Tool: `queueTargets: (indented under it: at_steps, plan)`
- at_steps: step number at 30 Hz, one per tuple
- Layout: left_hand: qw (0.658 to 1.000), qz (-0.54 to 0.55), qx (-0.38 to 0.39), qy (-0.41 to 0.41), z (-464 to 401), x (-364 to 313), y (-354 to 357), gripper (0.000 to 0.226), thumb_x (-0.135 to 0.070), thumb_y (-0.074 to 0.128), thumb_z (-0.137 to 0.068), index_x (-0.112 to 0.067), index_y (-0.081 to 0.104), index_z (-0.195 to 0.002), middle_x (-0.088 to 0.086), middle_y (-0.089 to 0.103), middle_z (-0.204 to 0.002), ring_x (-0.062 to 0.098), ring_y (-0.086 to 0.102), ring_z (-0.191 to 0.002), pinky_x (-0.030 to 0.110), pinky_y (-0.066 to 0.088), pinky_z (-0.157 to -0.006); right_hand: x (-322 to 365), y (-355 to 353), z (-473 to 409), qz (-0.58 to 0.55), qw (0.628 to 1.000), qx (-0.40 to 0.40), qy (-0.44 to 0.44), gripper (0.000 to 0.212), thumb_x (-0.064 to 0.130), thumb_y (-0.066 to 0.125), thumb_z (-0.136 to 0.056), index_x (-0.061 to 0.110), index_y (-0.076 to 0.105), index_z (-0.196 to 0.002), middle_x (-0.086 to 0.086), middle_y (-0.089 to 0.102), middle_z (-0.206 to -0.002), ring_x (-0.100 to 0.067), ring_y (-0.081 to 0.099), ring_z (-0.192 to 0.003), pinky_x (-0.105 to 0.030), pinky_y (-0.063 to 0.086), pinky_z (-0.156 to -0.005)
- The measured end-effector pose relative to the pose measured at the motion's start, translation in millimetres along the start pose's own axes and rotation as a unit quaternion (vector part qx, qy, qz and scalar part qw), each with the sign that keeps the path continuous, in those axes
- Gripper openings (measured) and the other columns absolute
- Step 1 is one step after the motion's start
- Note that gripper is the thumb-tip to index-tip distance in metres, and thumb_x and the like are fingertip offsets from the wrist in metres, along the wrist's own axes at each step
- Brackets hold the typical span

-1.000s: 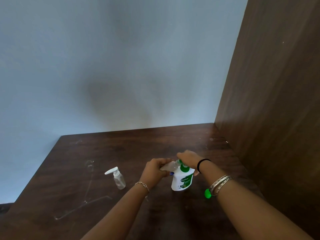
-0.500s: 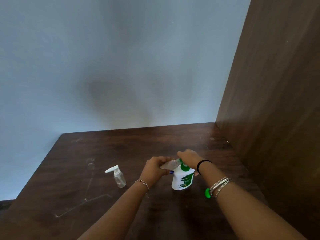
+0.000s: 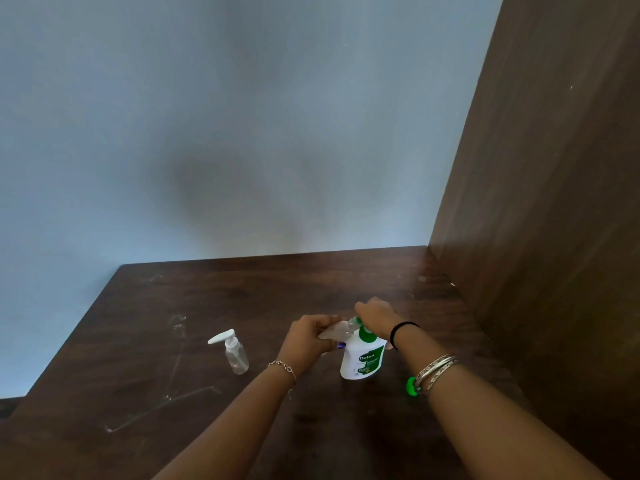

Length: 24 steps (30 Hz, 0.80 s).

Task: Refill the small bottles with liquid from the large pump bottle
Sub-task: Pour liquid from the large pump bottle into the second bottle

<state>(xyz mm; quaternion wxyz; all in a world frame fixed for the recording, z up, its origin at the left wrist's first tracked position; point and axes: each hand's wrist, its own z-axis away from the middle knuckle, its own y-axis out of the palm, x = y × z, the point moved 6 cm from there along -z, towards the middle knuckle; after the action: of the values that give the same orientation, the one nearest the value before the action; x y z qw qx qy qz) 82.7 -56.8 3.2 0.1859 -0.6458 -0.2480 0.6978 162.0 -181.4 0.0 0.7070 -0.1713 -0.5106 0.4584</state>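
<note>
The large white pump bottle [image 3: 362, 358] with a green label stands upright on the dark wooden table [image 3: 263, 292]. My right hand [image 3: 375, 315] rests on top of its green pump head, fingers bent over it. My left hand [image 3: 310, 336] grips a small clear bottle [image 3: 334, 332], tilted with its mouth against the pump's spout. A second small clear bottle [image 3: 236, 356] with a white pump cap stands upright to the left, apart from both hands.
A small green cap [image 3: 411, 386] lies on the table beside my right wrist. A brown wooden panel [image 3: 540, 202] rises along the table's right side, and a pale wall [image 3: 225, 133] stands behind. The table's left edge runs diagonally.
Both hands stay at the pump bottle in nearly the same pose; only the camera view shifts slightly.
</note>
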Motion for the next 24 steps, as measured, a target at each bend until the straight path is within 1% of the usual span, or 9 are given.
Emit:
queueTargets:
  at_steps: [3, 5, 6, 8, 10, 13, 17, 21, 24]
  plan:
    - [1.000, 0.002, -0.005, -0.004, 1, 2, 0, 0.050, -0.011, 0.075, -0.071, -0.011, 0.060, -0.119, 0.006, 0.066, -0.116, 0.001, 0.053, -0.096, -0.009, 0.034, -0.067, -1, 1, -1, 0.005, 1.000, -0.023, -0.002, 0.023, 0.028, 0.040, -0.090, 0.009, 0.049, -0.082, -0.013, 0.051, -0.093, -0.028, 0.048, -0.085, -0.032, 0.038, -0.075]
    - [1.000, 0.004, -0.007, -0.006, 0, 3, 0, 0.050, -0.010, 0.075, -0.070, -0.011, 0.060, -0.118, 0.006, 0.066, -0.115, 0.001, 0.054, -0.096, -0.010, 0.034, -0.065, 2, 0, 2, 0.016, 1.000, -0.009, -0.013, 0.023, 0.028, 0.040, -0.090, 0.010, 0.049, -0.080, -0.011, 0.050, -0.091, -0.026, 0.049, -0.083, -0.034, 0.040, -0.076]
    - [1.000, 0.006, -0.008, -0.005, 0, 3, 0, 0.050, -0.010, 0.075, -0.070, -0.011, 0.060, -0.118, 0.006, 0.066, -0.116, 0.001, 0.054, -0.096, -0.010, 0.034, -0.066, 4, -1, 4, 0.019, 1.000, 0.007, -0.013, 0.023, 0.028, 0.039, -0.091, 0.010, 0.049, -0.080, -0.009, 0.049, -0.088, -0.025, 0.049, -0.081, -0.037, 0.043, -0.076]
    - [1.000, 0.010, -0.008, -0.003, 0, 1, -1, 0.050, -0.011, 0.075, -0.070, -0.011, 0.060, -0.118, 0.006, 0.066, -0.116, 0.001, 0.054, -0.097, -0.006, 0.036, -0.071, 5, -3, 9, 0.015, 0.999, 0.037, -0.009, 0.023, 0.028, 0.038, -0.092, 0.010, 0.050, -0.088, -0.007, 0.048, -0.085, -0.024, 0.050, -0.083, -0.043, 0.048, -0.080]
    - [1.000, 0.008, -0.006, 0.000, -1, 0, -1, 0.051, -0.011, 0.075, -0.070, -0.012, 0.060, -0.118, 0.006, 0.066, -0.117, 0.003, 0.056, -0.101, 0.000, 0.036, -0.079, 5, -6, 12, 0.008, 0.999, 0.043, -0.002, 0.023, 0.028, 0.037, -0.093, 0.009, 0.050, -0.094, -0.011, 0.050, -0.094, -0.028, 0.052, -0.090, -0.044, 0.049, -0.086]
    - [1.000, 0.001, -0.001, 0.000, -1, 1, 1, 0.050, -0.012, 0.076, -0.070, -0.014, 0.060, -0.118, 0.005, 0.066, -0.116, 0.007, 0.058, -0.104, 0.006, 0.038, -0.083, 5, -6, 10, 0.001, 1.000, 0.013, -0.008, 0.022, 0.027, 0.037, -0.092, 0.008, 0.049, -0.093, -0.013, 0.050, -0.097, -0.029, 0.052, -0.091, -0.042, 0.048, -0.085]
    - [1.000, 0.009, -0.003, -0.012, 0, 5, 2, 0.050, -0.013, 0.075, -0.071, -0.015, 0.060, -0.118, 0.003, 0.066, -0.116, 0.000, 0.054, -0.098, 0.009, 0.039, -0.084, 3, -1, 5, 0.002, 1.000, -0.014, -0.011, 0.025, 0.029, 0.040, -0.089, 0.013, 0.046, -0.071, -0.014, 0.053, -0.093, -0.027, 0.051, -0.085, -0.039, 0.047, -0.083]
    - [1.000, 0.015, -0.003, -0.008, -1, 3, 2, 0.050, -0.011, 0.076, -0.070, -0.013, 0.060, -0.118, 0.005, 0.066, -0.117, 0.002, 0.055, -0.099, 0.008, 0.038, -0.084, 6, -5, 14, -0.001, 1.000, 0.028, -0.004, 0.024, 0.029, 0.039, -0.092, 0.008, 0.050, -0.091, -0.013, 0.050, -0.096, -0.028, 0.052, -0.089, -0.045, 0.049, -0.087]
    - [1.000, 0.013, -0.005, -0.006, -2, 2, 1, 0.051, -0.012, 0.076, -0.070, -0.012, 0.060, -0.118, 0.005, 0.066, -0.117, 0.006, 0.057, -0.104, 0.006, 0.037, -0.082, 6, -6, 13, 0.006, 0.999, 0.031, -0.011, 0.023, 0.026, 0.037, -0.093, 0.007, 0.050, -0.093, -0.014, 0.050, -0.097, -0.027, 0.050, -0.088, -0.043, 0.048, -0.088]
